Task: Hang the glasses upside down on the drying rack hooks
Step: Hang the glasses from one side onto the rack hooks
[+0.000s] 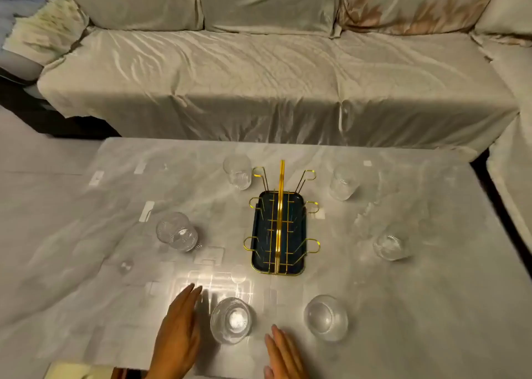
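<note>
Flanking the nearest glass: left hand (178,329) and right hand (283,355) lie flat on the table (86,234), one on each side of it, touching nothing
Fingers: both sets stretched out straight and close together, palms down, gripping nothing; the left fingertips (191,291) reach past the glass's far rim
Nearest glass (231,320): upright between the two hands, mouth up, just beside the left hand
Handling: clear ribbed glass, so probably rigid, fragile and a bit slippery; likely light enough for one hand
Where to hold: around the ribbed side wall, thumb opposite the fingers, then tip it over so the mouth drops onto a hook
Glasses counted: six, all on the table and none hung; the others are near right (326,317), mid left (177,231), mid right (389,246), far left (237,171) and far right (344,182)
Drying rack (277,232): one, gold wire on a dark tray, in the middle of the table with a tall centre handle
Hooks: six looped ones showing, three per side, all bare
Behind: one covered sofa (259,76)
</note>
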